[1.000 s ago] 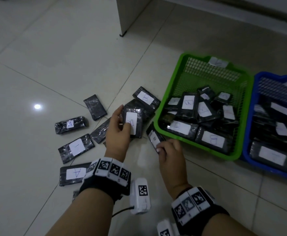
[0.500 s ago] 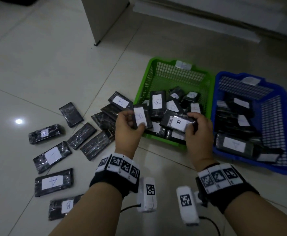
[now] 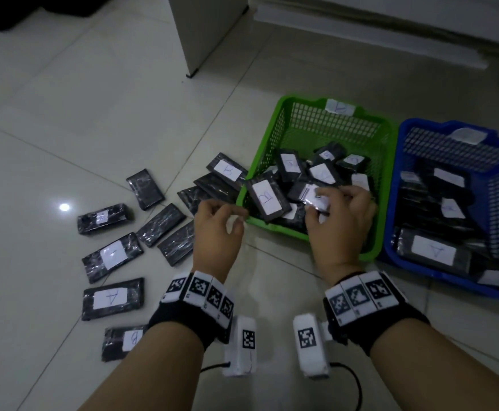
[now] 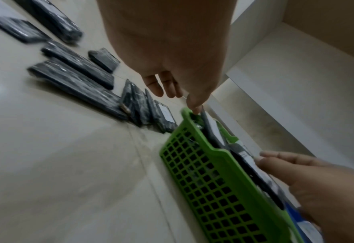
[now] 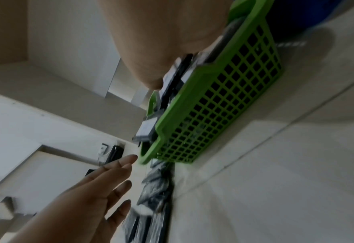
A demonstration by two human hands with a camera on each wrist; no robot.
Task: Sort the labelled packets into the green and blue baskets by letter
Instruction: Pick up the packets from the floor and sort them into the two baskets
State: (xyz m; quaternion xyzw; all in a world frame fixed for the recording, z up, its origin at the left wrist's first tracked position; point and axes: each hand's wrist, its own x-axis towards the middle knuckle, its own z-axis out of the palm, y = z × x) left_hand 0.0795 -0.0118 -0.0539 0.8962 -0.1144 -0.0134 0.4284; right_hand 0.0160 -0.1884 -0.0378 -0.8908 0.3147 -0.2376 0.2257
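Note:
Black packets with white lettered labels lie scattered on the tiled floor to the left, among them an A packet (image 3: 113,298) and a B packet (image 3: 126,341). The green basket (image 3: 304,99) holds a pile of packets, and the blue basket (image 3: 395,185) to its right holds more. A B packet (image 3: 267,197) lies tilted inside the green basket's left edge. My left hand (image 3: 230,215) hovers empty at that corner with relaxed fingers (image 5: 118,166). My right hand (image 3: 328,203) is low over the green basket's pile and pinches a labelled packet (image 3: 309,192) between thumb and fingers.
A white cabinet leg (image 3: 206,34) stands at the back, and a white ledge (image 3: 360,28) runs along the wall. Both baskets carry a paper tag on the far rim. Bare tiles stretch to the far left and in front of me.
Both hands carried their packets from the floor pile to the green basket. The left hand has let its B packet drop inside the left edge; the right has lowered its packet onto the pile.

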